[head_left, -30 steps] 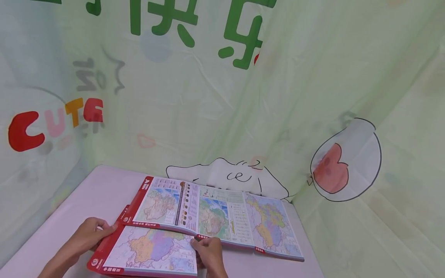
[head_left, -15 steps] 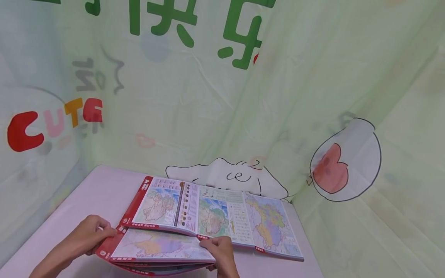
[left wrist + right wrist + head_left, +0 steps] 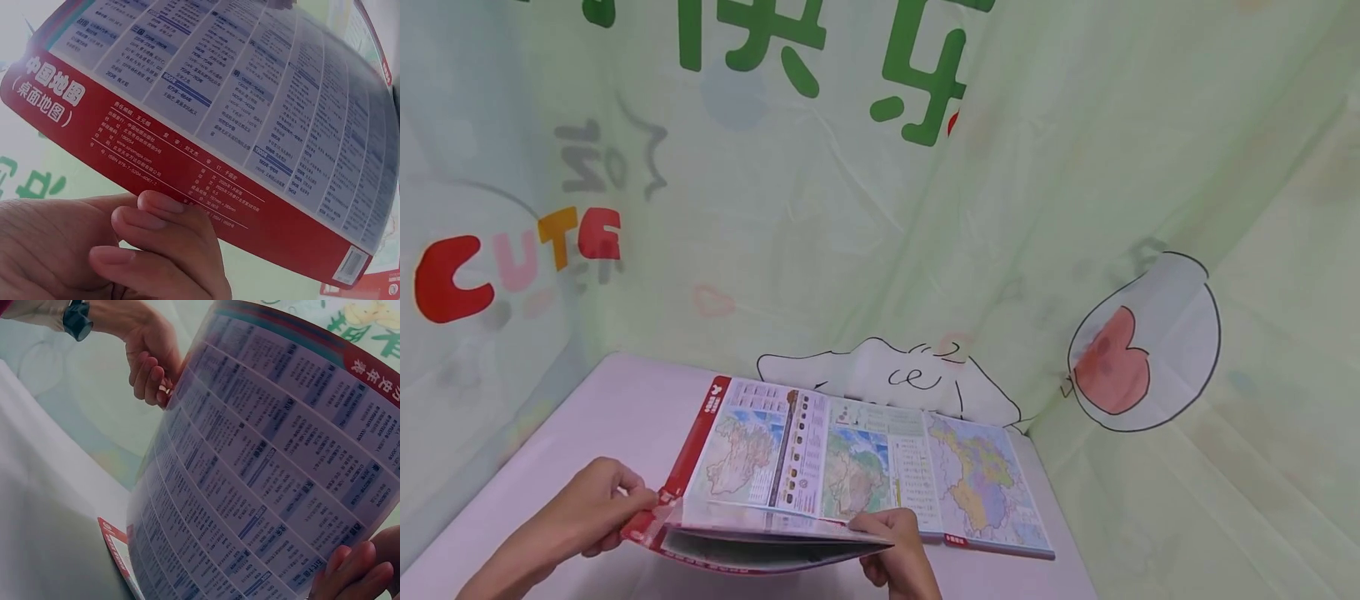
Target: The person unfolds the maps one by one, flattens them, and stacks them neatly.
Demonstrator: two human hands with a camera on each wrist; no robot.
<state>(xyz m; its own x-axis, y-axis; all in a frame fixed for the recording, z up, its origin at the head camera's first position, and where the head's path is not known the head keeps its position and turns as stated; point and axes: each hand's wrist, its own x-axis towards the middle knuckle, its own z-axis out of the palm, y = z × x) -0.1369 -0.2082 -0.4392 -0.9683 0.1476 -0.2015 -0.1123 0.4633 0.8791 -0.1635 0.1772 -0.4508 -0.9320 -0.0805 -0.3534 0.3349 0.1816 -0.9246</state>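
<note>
A folded map (image 3: 737,564) with a red strip along one side is held up over the near part of the table, tilted, its layers bowed apart. My left hand (image 3: 587,508) pinches the red strip, thumb on top and fingers curled beneath. At the opposite edge, my right hand (image 3: 898,546) grips the folded panels. From below, the left wrist view shows the map's underside (image 3: 206,94), printed with blue-headed columns of text. In the right wrist view, fingers of the right hand (image 3: 359,575) press against that same text side.
Behind the held map, a red-edged map (image 3: 700,442), a middle map (image 3: 857,467) and a right-hand map (image 3: 981,483) lie in an overlapping row on the pale pink table (image 3: 625,400). A printed cloth (image 3: 865,208) hangs around the table's back and sides.
The held map has risen and tipped from nearly flat, so its top panel is now seen edge-on and its layers gape. My right hand has moved right; the maps behind stay put.
</note>
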